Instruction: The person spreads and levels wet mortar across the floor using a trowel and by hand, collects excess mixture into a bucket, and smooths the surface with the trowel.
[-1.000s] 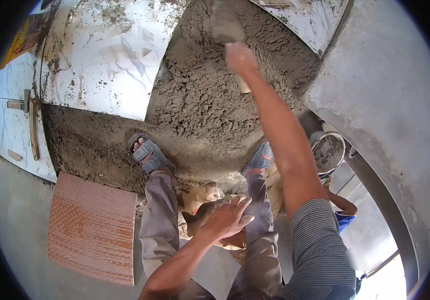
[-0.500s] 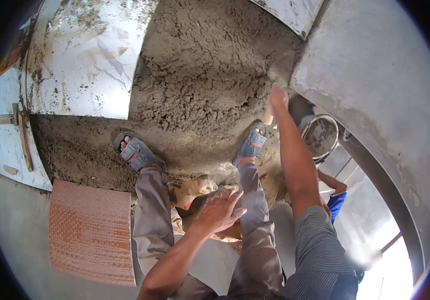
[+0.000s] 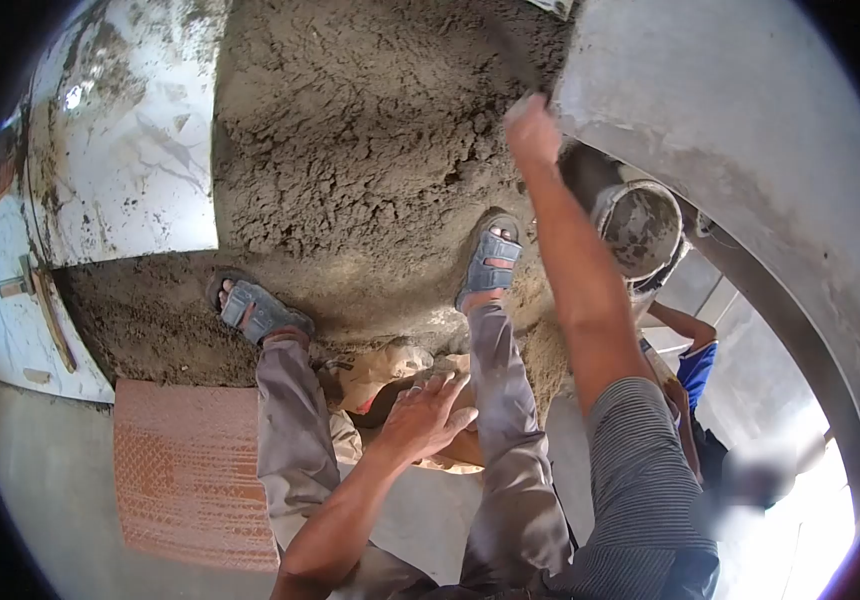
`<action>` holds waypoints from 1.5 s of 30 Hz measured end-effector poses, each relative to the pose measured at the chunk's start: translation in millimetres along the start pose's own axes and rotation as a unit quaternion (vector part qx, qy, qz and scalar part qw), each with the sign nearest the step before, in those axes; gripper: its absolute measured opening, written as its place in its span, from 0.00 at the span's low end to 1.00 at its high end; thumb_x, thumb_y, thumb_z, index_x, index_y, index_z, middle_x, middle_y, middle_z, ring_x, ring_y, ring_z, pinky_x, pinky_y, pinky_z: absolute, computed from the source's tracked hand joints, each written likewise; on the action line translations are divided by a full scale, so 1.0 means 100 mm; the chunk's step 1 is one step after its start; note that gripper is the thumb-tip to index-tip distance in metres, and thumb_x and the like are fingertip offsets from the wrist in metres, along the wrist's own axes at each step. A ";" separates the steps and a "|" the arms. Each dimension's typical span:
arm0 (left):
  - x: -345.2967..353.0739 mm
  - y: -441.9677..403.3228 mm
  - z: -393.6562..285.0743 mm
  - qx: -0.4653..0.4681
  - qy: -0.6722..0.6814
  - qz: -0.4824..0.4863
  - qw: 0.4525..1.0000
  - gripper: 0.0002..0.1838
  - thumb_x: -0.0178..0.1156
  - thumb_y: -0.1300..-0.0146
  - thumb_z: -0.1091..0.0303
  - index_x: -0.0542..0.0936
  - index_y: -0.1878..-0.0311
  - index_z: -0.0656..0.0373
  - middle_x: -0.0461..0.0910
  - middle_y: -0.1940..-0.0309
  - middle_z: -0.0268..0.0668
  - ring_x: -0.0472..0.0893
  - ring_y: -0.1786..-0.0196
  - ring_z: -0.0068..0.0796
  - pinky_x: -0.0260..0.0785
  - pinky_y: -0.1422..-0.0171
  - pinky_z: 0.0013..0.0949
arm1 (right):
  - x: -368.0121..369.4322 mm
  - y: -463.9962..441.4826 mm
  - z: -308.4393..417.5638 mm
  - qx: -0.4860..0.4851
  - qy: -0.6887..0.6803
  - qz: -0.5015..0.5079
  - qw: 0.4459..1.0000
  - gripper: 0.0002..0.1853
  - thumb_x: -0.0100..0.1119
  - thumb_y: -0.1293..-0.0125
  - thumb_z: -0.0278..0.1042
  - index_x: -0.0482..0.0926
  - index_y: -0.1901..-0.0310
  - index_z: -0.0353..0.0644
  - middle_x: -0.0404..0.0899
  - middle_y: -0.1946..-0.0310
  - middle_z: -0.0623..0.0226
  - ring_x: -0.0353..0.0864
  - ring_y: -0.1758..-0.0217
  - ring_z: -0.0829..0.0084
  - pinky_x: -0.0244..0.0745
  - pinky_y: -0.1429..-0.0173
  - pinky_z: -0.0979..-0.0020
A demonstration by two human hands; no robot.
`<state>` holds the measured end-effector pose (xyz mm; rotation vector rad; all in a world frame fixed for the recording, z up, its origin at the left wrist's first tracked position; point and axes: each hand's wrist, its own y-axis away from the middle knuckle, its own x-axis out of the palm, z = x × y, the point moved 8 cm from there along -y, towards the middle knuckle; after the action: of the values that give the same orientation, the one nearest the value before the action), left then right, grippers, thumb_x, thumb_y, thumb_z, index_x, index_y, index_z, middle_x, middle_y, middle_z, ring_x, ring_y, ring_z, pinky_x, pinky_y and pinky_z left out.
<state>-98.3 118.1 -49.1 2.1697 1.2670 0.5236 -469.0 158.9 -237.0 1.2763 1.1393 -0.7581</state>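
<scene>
My right hand [image 3: 532,130] is closed around a trowel, reaching out over the far right part of the wet mortar bed [image 3: 350,150]. The trowel's blade [image 3: 512,50] is a dark smear of motion, and its handle is mostly hidden in my fist. Rough ridges and lumps cover the mortar. Between my knees hangs my left hand [image 3: 425,415], empty, with its fingers stretched out and the thumb apart. Beneath that hand lies a torn brown paper bag [image 3: 390,372] on the floor.
Marble-patterned tiles [image 3: 135,170] lie at left, with a hammer [image 3: 50,310] on one. A ribbed reddish tile [image 3: 190,470] sits lower left. A mortar-filled bucket [image 3: 642,230] stands right, near a co-worker's arm [image 3: 682,322]. A concrete slab [image 3: 710,110] borders the right.
My right hand and the trowel have moved farther forward and slightly left across the mortar. The left hand has barely moved. At right, more of the co-worker shows.
</scene>
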 end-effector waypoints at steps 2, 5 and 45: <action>0.05 -0.01 0.01 0.001 0.005 0.006 1.000 0.31 0.56 0.37 0.51 0.63 0.36 0.59 0.68 0.41 0.51 0.70 0.39 0.50 0.65 0.39 0.48 | 0.14 0.45 -0.01 -0.048 0.004 0.032 0.998 0.21 0.49 0.36 0.48 0.62 0.52 0.39 0.79 0.68 0.43 0.81 0.64 0.46 0.77 0.59 0.51; 0.08 -0.05 -0.05 0.002 0.013 0.017 1.000 0.31 0.55 0.37 0.50 0.64 0.36 0.59 0.68 0.40 0.50 0.69 0.38 0.49 0.64 0.37 0.47 | 0.30 0.82 -0.24 -0.036 0.020 0.118 0.992 0.21 0.49 0.36 0.47 0.62 0.50 0.41 0.80 0.72 0.45 0.81 0.66 0.46 0.77 0.60 0.51; 0.35 -0.17 0.01 -0.019 -0.031 0.064 0.997 0.31 0.53 0.36 0.50 0.63 0.36 0.61 0.66 0.39 0.52 0.70 0.39 0.52 0.64 0.37 0.47 | -0.16 0.01 0.13 -0.049 -0.229 0.055 0.971 0.18 0.51 0.37 0.38 0.71 0.56 0.28 0.78 0.64 0.39 0.81 0.62 0.44 0.78 0.60 0.57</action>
<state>-92.4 154.7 -58.7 2.2275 1.0813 0.5234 -470.3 144.3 -222.7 1.0025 0.7174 -0.8480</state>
